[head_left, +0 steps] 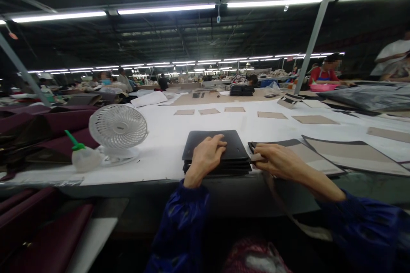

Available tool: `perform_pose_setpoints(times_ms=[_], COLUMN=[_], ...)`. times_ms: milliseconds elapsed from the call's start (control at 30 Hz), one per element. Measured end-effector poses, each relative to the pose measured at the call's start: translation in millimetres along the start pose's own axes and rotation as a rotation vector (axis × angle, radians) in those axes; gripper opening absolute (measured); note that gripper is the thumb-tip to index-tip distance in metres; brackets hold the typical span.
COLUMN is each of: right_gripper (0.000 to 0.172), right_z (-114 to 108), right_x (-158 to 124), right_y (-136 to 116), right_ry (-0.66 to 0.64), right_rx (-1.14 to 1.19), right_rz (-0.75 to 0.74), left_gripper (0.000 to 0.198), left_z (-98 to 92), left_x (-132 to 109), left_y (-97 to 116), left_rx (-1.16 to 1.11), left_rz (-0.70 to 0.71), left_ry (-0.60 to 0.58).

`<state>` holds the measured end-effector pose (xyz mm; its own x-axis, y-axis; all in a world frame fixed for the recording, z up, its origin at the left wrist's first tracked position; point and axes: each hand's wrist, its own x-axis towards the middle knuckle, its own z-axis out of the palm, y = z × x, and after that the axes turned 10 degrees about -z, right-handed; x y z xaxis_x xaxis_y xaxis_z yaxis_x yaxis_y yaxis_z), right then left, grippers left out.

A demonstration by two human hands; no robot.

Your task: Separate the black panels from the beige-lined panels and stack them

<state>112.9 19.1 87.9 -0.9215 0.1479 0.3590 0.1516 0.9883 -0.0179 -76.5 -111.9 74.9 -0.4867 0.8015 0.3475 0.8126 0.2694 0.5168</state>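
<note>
In the head view, a stack of black, leather-like panels (213,134) lies at the near edge of the white table. My left hand (208,153) rests on the top panel with its fingers apart, holding nothing. Just right of the stack, my right hand (275,160) has its fingers closed. A pale narrow strip (288,213) comes out below that hand and hangs past the table edge. Beneath the right hand lies a beige panel with black edging (310,153); a second edged panel (355,155) is beside it. The right fingertips are partly hidden.
A white fan (118,128) and a bottle with a green spout (83,158) stand at left, near maroon pieces (68,123). Several beige pieces (272,115) lie across the table (160,136). A person in red (325,72) is by a pink basin (323,87).
</note>
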Motion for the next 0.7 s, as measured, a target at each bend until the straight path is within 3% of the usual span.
perform_pose_setpoints(times_ms=[100,233,367,467,700], right_gripper=[0.015,0.019,0.012,0.013,0.016], right_z=[-2,3,19,27,17], right_x=[0,14,31,30,15], right_y=[3,-18,-41,-41,-34], right_ry=[0.112,0.233,0.270,0.268,0.209], right_rx=[0.183,0.328,0.155,0.100,0.042], right_rz=[0.082,0.012,-0.026,-0.047,0.030], left_gripper=[0.037,0.037,0.038,0.037,0.036], left_z=[0.1,0.4,0.5,0.3,0.2], left_x=[0,0,1,0,-1], left_y=[-1,-1,-1,0,1], left_rx=[-0.005,0.003,0.014,0.033,0.037], left_rz=[0.005,0.004,0.011,0.011,-0.001], left_ry=[0.006,0.005,0.002,0.003,0.000])
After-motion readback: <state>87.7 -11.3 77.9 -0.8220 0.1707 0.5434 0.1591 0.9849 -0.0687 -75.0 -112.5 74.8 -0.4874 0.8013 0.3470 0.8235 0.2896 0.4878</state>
